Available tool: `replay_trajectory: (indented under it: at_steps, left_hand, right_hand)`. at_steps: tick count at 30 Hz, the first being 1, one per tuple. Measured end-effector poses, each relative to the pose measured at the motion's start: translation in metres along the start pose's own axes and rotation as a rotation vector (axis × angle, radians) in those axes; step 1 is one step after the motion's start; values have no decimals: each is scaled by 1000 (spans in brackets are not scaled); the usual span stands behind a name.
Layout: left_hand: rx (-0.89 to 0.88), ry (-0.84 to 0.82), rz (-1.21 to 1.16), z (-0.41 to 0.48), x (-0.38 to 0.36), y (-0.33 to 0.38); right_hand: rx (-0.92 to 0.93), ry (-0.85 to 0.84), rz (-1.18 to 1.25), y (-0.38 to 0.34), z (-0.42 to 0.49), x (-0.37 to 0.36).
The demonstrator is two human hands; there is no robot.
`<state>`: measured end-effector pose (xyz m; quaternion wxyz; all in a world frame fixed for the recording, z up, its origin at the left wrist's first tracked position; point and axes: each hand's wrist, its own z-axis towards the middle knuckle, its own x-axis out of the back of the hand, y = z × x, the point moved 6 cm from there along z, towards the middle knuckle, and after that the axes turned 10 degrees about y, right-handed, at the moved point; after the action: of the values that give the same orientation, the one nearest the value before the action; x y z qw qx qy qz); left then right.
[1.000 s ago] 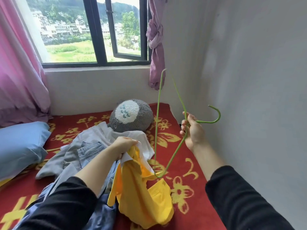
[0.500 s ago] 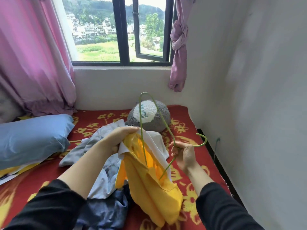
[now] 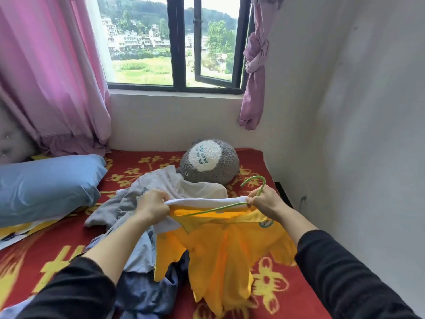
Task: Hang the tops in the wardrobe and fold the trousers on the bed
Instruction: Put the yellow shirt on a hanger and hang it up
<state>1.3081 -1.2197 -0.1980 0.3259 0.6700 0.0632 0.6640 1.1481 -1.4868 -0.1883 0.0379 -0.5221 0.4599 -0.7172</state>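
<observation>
In the head view, the left hand (image 3: 153, 207) is closed tight, thumb and curled fingers pinching one end of the white upper edge of the yellow top (image 3: 225, 249). The right hand (image 3: 264, 201) pinches the other end together with the neck of the green hanger (image 3: 213, 209). That edge runs taut left to right, and the top's body drapes toward the person over the bed (image 3: 271, 284) (partly on a heap of clothes (image 3: 138, 249)). One hanger arm lies inside the opening; its hook rises beyond the right hand, curling left.

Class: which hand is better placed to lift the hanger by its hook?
Probably right: the right hand grips the green hanger beside its hook; the left hand pinches the yellow top's collar.
</observation>
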Motion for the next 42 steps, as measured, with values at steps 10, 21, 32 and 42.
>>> replay_trajectory:
  at_steps: [10, 21, 32, 42]
  left_hand:
    - [-128, -106, -421, -20, -3, 53]
    - [-154, 213, -159, -58, 45, -5]
    - [165, 740, -405, -205, 207, -109]
    - [494, 1157, -240, -405, 339, -222]
  right_hand:
    - [87, -12, -43, -49, -9, 6]
    - [270, -64, 116, -144, -33, -2]
    - [651, 361, -97, -241, -123, -31]
    - [678, -199, 476, -393, -291, -149]
